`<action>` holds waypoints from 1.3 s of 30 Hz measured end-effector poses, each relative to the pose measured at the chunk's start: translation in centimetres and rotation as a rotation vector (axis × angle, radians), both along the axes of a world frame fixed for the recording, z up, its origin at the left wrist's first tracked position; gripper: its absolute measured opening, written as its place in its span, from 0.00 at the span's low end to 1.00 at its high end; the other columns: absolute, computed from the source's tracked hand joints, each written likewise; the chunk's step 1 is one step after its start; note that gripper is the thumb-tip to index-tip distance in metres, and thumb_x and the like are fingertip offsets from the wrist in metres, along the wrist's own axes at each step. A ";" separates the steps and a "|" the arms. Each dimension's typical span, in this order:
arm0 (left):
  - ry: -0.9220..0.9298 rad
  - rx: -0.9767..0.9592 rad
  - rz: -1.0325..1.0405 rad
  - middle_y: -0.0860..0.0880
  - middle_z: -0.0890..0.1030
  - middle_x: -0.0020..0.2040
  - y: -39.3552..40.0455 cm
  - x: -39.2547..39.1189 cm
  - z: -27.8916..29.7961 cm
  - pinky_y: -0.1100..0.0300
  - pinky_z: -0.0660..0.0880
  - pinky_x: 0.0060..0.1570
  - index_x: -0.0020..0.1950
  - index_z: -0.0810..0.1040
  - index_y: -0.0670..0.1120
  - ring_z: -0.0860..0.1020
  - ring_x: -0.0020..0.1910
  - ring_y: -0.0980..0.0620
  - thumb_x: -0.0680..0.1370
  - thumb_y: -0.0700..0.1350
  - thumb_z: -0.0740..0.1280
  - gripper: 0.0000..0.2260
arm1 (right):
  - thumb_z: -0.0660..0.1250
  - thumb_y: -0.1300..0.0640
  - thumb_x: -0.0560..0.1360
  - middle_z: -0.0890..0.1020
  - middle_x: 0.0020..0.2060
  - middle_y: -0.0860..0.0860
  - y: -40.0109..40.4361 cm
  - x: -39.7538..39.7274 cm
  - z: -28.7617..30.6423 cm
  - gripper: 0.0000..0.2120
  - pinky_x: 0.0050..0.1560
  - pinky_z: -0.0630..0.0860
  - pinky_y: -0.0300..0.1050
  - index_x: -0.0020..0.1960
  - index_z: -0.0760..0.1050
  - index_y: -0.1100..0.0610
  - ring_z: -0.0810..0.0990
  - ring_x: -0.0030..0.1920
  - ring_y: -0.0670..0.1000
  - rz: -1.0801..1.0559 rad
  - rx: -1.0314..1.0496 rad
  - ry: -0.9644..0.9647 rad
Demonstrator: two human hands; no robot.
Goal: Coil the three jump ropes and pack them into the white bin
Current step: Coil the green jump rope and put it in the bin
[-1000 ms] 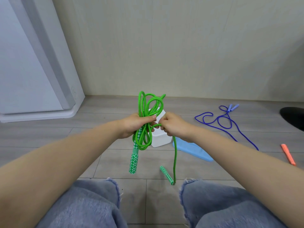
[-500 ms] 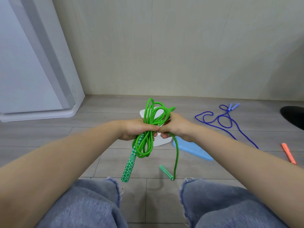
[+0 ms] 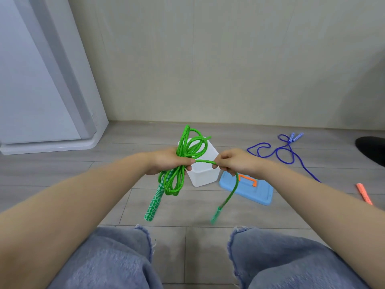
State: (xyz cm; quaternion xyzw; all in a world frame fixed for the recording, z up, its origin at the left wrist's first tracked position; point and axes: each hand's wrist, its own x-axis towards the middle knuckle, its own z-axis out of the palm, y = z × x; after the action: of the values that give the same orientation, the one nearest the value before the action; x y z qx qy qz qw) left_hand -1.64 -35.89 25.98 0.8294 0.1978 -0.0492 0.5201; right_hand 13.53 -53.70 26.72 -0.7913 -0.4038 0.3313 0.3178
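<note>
My left hand (image 3: 168, 162) grips the coiled loops of the green jump rope (image 3: 188, 147), held in the air above the floor. One patterned green handle (image 3: 154, 202) hangs down from the bundle. My right hand (image 3: 231, 163) pinches the rope's free strand, which stretches level between both hands, then drops to the second green handle (image 3: 215, 215), blurred near the floor. The white bin (image 3: 205, 174) stands on the floor behind the hands. A blue jump rope (image 3: 283, 152) lies loose at the right. An orange handle (image 3: 363, 193) shows at the far right edge.
A light blue lid with an orange handle (image 3: 248, 187) lies flat right of the bin. My knees in blue jeans (image 3: 281, 259) fill the foreground. A white appliance (image 3: 41, 80) stands at the left, a wall runs behind, and a dark object (image 3: 373, 150) sits far right.
My right hand has pulled away to the right, drawing the free strand taut and level. The loose handle has lifted and swings. The coil in my left hand has tilted slightly.
</note>
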 end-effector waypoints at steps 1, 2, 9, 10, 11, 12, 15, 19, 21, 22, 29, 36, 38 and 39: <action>-0.002 -0.012 -0.012 0.50 0.78 0.39 -0.1 0.1 -0.1 0.55 0.71 0.47 0.42 0.77 0.46 0.74 0.40 0.50 0.79 0.48 0.66 0.08 | 0.61 0.58 0.77 0.71 0.30 0.48 0.4 -0.2 0.0 0.11 0.33 0.65 0.40 0.45 0.81 0.58 0.65 0.32 0.50 -0.014 0.034 -0.016; -0.006 -0.017 -0.021 0.50 0.76 0.38 -0.2 0.2 -0.1 0.55 0.70 0.46 0.41 0.76 0.46 0.73 0.39 0.51 0.79 0.48 0.66 0.09 | 0.61 0.57 0.77 0.71 0.29 0.47 0.8 -0.4 0.1 0.11 0.32 0.63 0.39 0.45 0.81 0.58 0.64 0.31 0.50 -0.032 0.065 -0.028; -0.038 0.086 0.077 0.51 0.73 0.30 -0.3 0.4 0.8 0.63 0.69 0.32 0.38 0.72 0.48 0.71 0.30 0.54 0.76 0.47 0.71 0.10 | 0.63 0.55 0.77 0.75 0.31 0.50 0.5 -0.3 0.2 0.11 0.35 0.71 0.41 0.45 0.81 0.61 0.71 0.30 0.50 0.020 0.026 0.046; -0.047 0.120 0.099 0.51 0.73 0.30 -0.3 0.4 1.1 0.63 0.68 0.31 0.38 0.73 0.49 0.71 0.29 0.55 0.75 0.47 0.71 0.10 | 0.64 0.55 0.76 0.76 0.31 0.51 0.2 -0.1 0.4 0.10 0.35 0.72 0.41 0.44 0.81 0.59 0.73 0.31 0.51 0.056 -0.063 0.061; -0.051 0.151 0.134 0.51 0.72 0.29 -0.1 0.4 1.3 0.62 0.67 0.30 0.36 0.72 0.49 0.70 0.28 0.54 0.74 0.46 0.72 0.10 | 0.64 0.55 0.76 0.77 0.32 0.52 0.0 0.1 0.5 0.09 0.37 0.73 0.41 0.43 0.80 0.59 0.74 0.32 0.51 0.091 -0.154 0.062; -0.059 0.183 0.194 0.51 0.72 0.29 0.1 0.4 1.5 0.62 0.66 0.30 0.35 0.72 0.49 0.70 0.28 0.54 0.73 0.45 0.72 0.11 | 0.64 0.56 0.76 0.78 0.32 0.52 -0.4 0.5 0.4 0.09 0.39 0.74 0.41 0.43 0.80 0.59 0.75 0.34 0.51 0.117 -0.231 0.040; -0.092 0.239 0.470 0.49 0.68 0.29 1.4 0.1 1.3 0.60 0.61 0.28 0.31 0.68 0.47 0.66 0.28 0.50 0.72 0.42 0.71 0.14 | 0.64 0.57 0.75 0.79 0.32 0.52 -1.3 1.7 -0.3 0.07 0.46 0.74 0.45 0.45 0.79 0.60 0.79 0.39 0.52 0.087 -0.284 -0.063; -0.095 0.075 0.512 0.47 0.75 0.37 2.0 -0.5 0.8 0.60 0.68 0.34 0.38 0.74 0.45 0.72 0.35 0.50 0.76 0.48 0.70 0.10 | 0.59 0.56 0.80 0.76 0.32 0.54 -1.4 1.6 -0.6 0.10 0.43 0.75 0.49 0.47 0.77 0.58 0.78 0.36 0.54 -0.063 0.022 -0.048; -0.124 -0.011 0.495 0.47 0.76 0.38 1.6 -0.2 0.7 0.60 0.70 0.34 0.40 0.74 0.45 0.73 0.33 0.51 0.77 0.50 0.68 0.11 | 0.57 0.54 0.81 0.70 0.31 0.52 -0.5 0.6 -0.1 0.11 0.37 0.78 0.48 0.51 0.77 0.57 0.73 0.31 0.52 -0.079 0.144 -0.058; -0.145 -0.046 0.493 0.48 0.75 0.37 1.4 0.0 0.7 0.60 0.70 0.33 0.39 0.74 0.44 0.72 0.32 0.51 0.77 0.50 0.68 0.12 | 0.57 0.53 0.81 0.68 0.30 0.51 -0.1 0.1 0.2 0.12 0.32 0.76 0.45 0.51 0.77 0.56 0.70 0.29 0.49 -0.087 0.186 -0.085; -0.220 -0.266 0.462 0.49 0.74 0.39 0.3 1.4 0.7 0.57 0.72 0.37 0.42 0.75 0.44 0.72 0.33 0.51 0.75 0.54 0.70 0.14 | 0.52 0.57 0.79 0.65 0.28 0.47 2.5 -2.7 1.2 0.15 0.27 0.57 0.40 0.47 0.78 0.56 0.60 0.24 0.45 -0.124 0.268 0.076; -0.262 -0.374 0.323 0.49 0.79 0.35 -0.8 1.6 0.7 0.59 0.71 0.37 0.46 0.81 0.45 0.74 0.37 0.51 0.75 0.52 0.71 0.10 | 0.53 0.57 0.80 0.71 0.31 0.47 3.3 -4.4 0.9 0.15 0.29 0.63 0.39 0.43 0.77 0.53 0.67 0.29 0.46 -0.007 0.179 -0.118; -0.266 -0.397 0.274 0.47 0.78 0.33 -1.0 1.5 1.1 0.60 0.70 0.34 0.45 0.81 0.45 0.73 0.34 0.51 0.76 0.50 0.70 0.08 | 0.53 0.56 0.81 0.72 0.31 0.48 3.4 -4.6 1.0 0.14 0.28 0.63 0.39 0.44 0.77 0.54 0.67 0.28 0.46 -0.005 0.174 -0.132; -0.266 -0.400 0.242 0.46 0.77 0.33 -1.1 1.4 1.1 0.60 0.70 0.33 0.44 0.80 0.45 0.73 0.33 0.51 0.76 0.49 0.70 0.08 | 0.54 0.55 0.81 0.71 0.30 0.48 3.4 -4.6 1.0 0.14 0.27 0.62 0.39 0.44 0.77 0.54 0.67 0.28 0.47 -0.005 0.176 -0.117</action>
State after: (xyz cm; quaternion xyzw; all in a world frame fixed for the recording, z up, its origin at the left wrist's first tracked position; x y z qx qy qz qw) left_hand -0.27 -36.98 27.12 0.6796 0.2119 0.0849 0.6972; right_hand 8.90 -50.31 27.76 -0.7795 -0.4471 0.2469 0.3626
